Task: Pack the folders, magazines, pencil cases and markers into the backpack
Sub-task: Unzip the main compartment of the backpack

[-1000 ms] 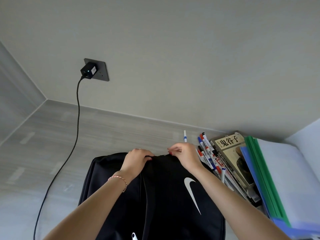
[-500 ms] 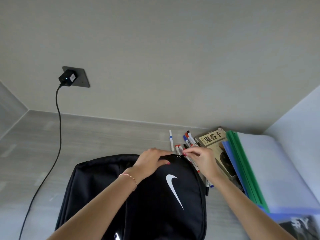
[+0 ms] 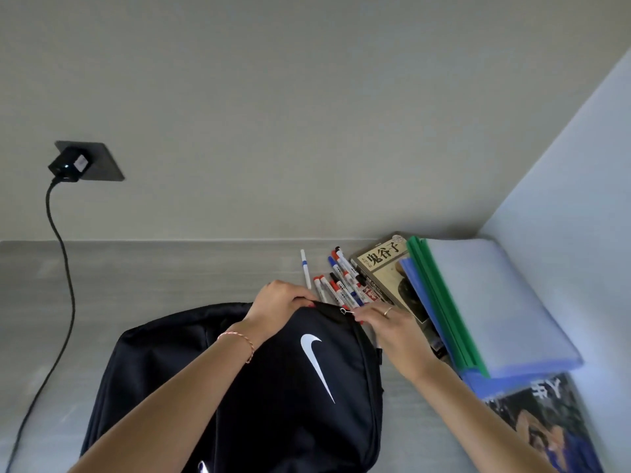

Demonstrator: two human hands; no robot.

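Now the left hand (image 3: 280,303) grips the top edge of the backpack (image 3: 246,387) lying on the counter (image 3: 143,285), the right hand (image 3: 389,326) pinches its zipper pull (image 3: 345,311), with markers (image 3: 341,281), magazines (image 3: 386,268) and folders (image 3: 478,302) just beside the backpack.

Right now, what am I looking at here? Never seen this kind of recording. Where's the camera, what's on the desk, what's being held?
There is no robot: a person works with bare hands, and one wide-angle camera on their head looks down past their arms. A black backpack lies on a grey desk. The left hand grips the fabric at the backpack's top edge. The right hand pinches the zipper pull there. Beside the bag lie loose markers, a book, green and blue folders and a magazine, none packed yet. A charger sits in the wall socket.
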